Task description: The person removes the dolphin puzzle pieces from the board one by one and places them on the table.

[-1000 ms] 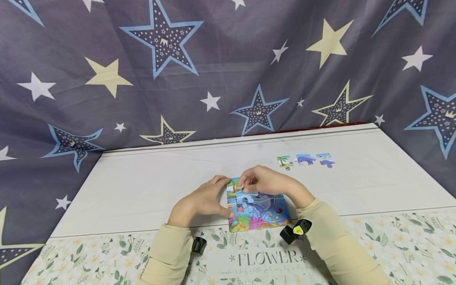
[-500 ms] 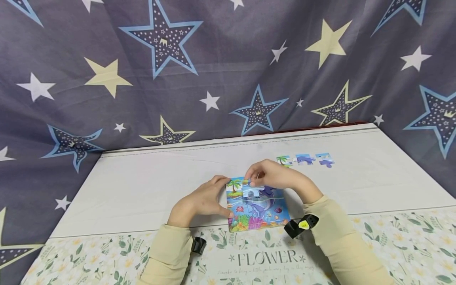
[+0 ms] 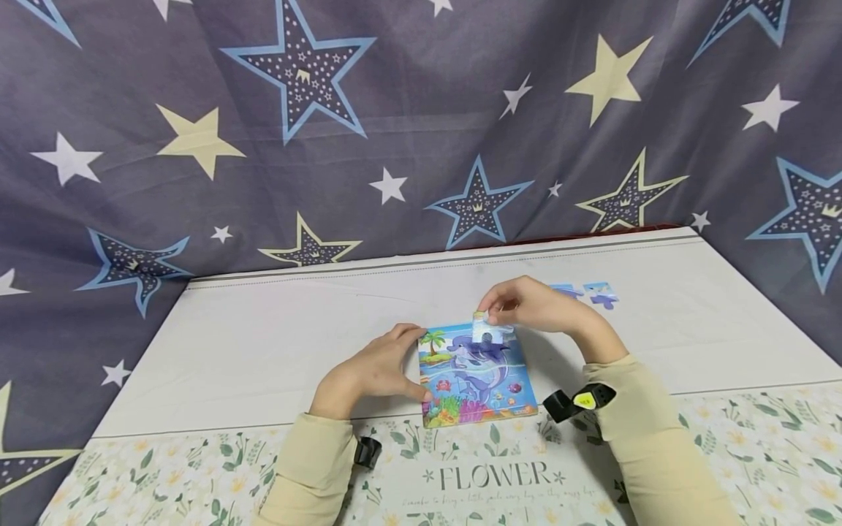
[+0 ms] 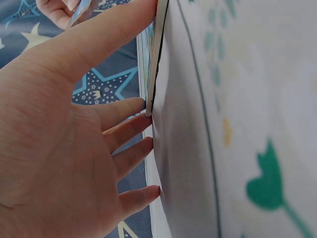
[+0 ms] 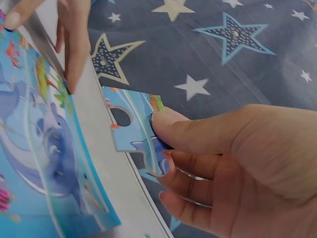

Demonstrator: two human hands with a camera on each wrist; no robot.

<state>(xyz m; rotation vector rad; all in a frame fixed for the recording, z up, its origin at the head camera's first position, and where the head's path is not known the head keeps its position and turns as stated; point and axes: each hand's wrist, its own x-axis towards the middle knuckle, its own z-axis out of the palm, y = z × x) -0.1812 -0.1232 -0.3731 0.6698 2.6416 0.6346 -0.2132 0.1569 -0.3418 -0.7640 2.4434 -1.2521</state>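
Note:
My right hand (image 3: pixel 542 307) pinches a blue puzzle piece (image 5: pixel 133 116) between thumb and fingers. The piece has one round notch and a bit of purple dolphin on it. In the head view it hangs over the far right part of a puzzle board (image 3: pixel 442 415) printed with a dolphin, palm tree, crab and coral. In the right wrist view it is clear of the board. My left hand (image 3: pixel 373 371) rests along the board's left edge, thumb near the front corner and fingertips at the back corner. Its fingers look fairly straight in the left wrist view.
Behind the right hand lie two visible loose puzzle pieces, one with a purple tail (image 3: pixel 601 295) and one partly covered (image 3: pixel 566 288). The white tablecloth (image 3: pixel 263 343) has a floral front band lettered FLOWER. A star-patterned curtain (image 3: pixel 421 131) hangs behind the table.
My right hand has lifted the puzzle piece off the board's left part and carried it right and away from me. The palm-tree loose piece is now hidden behind it. My left hand has stayed put.

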